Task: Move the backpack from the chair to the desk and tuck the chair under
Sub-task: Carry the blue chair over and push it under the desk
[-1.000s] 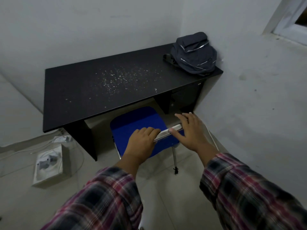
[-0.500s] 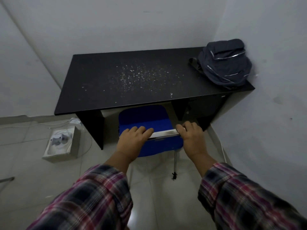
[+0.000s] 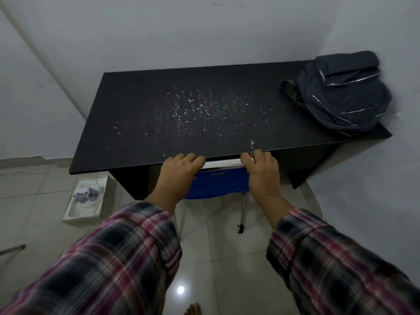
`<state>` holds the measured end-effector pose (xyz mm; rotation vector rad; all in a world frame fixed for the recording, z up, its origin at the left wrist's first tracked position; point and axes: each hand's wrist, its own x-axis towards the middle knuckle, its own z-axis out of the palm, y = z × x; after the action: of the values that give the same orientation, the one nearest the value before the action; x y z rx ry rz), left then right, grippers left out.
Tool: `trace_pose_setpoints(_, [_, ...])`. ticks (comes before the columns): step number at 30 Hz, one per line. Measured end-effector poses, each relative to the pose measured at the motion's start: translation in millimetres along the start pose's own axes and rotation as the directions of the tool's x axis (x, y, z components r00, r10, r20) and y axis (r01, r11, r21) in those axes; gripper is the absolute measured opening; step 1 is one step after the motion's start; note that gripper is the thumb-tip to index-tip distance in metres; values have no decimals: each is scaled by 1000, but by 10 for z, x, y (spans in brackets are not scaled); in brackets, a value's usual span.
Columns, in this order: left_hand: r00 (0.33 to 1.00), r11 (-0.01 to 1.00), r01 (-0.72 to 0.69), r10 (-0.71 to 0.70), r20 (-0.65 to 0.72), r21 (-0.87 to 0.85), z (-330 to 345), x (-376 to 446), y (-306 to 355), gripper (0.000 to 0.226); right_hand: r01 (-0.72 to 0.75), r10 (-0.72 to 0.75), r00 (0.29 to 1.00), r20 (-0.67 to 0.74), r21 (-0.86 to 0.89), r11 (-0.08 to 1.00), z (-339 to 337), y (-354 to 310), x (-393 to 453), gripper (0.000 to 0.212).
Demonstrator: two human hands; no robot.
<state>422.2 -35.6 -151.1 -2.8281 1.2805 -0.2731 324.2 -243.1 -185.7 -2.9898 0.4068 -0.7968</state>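
Dim, bluish light; lamp glare on floor tile [image 3: 180, 289]; wide-angle bending at edges.

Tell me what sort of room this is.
Probably a sparse bedroom or study corner: a black rectangular desk set against bare pale walls, a blue chair pushed under it, a dark grey fabric backpack on top, and a glossy tiled floor.
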Motion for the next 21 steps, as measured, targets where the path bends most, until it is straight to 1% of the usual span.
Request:
trace_pose_setpoints(4, [999,999,-30,30,-29,-19,77,269,-104,39,-19,19,1000,13,4,1000,136,70,272,33])
trace_pose_setpoints(6, [998,999,-42,41,-51,-33,120,353,-128,40,-3,3,1000,10,2,1000,182,139,346,32])
trace_pose_setpoints(10, [991,994,-103,99,-88,-44,155,405,-197,46,13,-12,999,-53,11,1000,216,156,376,35])
trace_pose_setpoints(14, [993,995,-90,86,-76,-48,142,382,-167,44,18,-19,999,-49,-17,1000,177,147,377,32])
trace_pose_setpoints(16, [996,997,-62,60,-71,-34,138,385,-139,40,15,-15,1000,-24,-15,1000,162,146,386,32])
trace_pose_setpoints(18, [999,1000,-8,7,-31,-31,117,391,-121,38,24,-23,999,23,-20,1000,135,153,381,35])
trace_pose_setpoints(21, [994,997,71,-68,91,-21,75,389,-58,43,14,-11,984,177,-15,1000,53,153,369,43])
